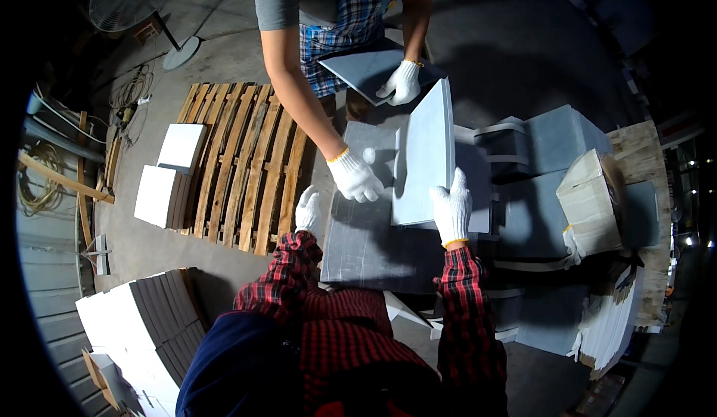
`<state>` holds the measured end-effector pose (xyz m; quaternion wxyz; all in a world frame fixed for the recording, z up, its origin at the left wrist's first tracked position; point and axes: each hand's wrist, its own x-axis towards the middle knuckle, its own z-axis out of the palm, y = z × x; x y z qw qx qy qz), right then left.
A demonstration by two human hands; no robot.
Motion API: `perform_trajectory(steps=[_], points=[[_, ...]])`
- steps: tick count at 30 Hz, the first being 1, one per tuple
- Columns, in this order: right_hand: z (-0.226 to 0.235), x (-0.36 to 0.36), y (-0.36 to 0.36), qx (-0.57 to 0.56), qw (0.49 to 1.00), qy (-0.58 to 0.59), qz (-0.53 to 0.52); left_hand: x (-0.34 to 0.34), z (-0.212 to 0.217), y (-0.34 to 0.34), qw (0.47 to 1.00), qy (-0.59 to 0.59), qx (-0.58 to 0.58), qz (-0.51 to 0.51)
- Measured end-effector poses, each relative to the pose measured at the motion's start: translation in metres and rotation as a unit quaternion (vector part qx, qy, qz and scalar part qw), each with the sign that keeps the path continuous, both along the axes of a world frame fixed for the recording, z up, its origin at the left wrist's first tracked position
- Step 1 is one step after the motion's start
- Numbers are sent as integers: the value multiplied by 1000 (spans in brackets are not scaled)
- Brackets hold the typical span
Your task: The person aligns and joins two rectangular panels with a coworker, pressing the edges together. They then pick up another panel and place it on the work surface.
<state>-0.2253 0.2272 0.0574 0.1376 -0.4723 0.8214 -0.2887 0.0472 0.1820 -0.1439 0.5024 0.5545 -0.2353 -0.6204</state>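
My right hand, in a white knit glove, grips the near edge of a grey slab that stands tilted up on its edge. It seems to be two thin slabs face to face. My left hand, gloved too, is empty with its fingers stretched out, beside the left edge of a dark grey work surface. Across from me, a co-worker's gloved hand reaches over this surface, near a small white round thing. The co-worker's other gloved hand holds another grey slab.
A wooden pallet lies on the floor at left, with white boxes on its edge. More white boxes are stacked at lower left. On the right stand strapped grey slab stacks and an open carton. A fan stands far left.
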Motion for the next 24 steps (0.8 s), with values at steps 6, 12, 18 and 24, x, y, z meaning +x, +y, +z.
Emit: perform_trajectory(steps=[6, 12, 18, 24], points=[[1, -4, -5, 27, 999, -39, -1, 29, -39, 26, 996, -77, -1, -33], [-12, -7, -5, -18, 1000, 10, 4, 33, -31, 30, 995, -87, 32, -40], [-17, -13, -4, -34, 999, 26, 16, 26, -39, 12, 979, -115, 64, -153], [-8, -6, 2, -24, 999, 22, 9, 26, -53, -26, 934, -179, 73, -300]])
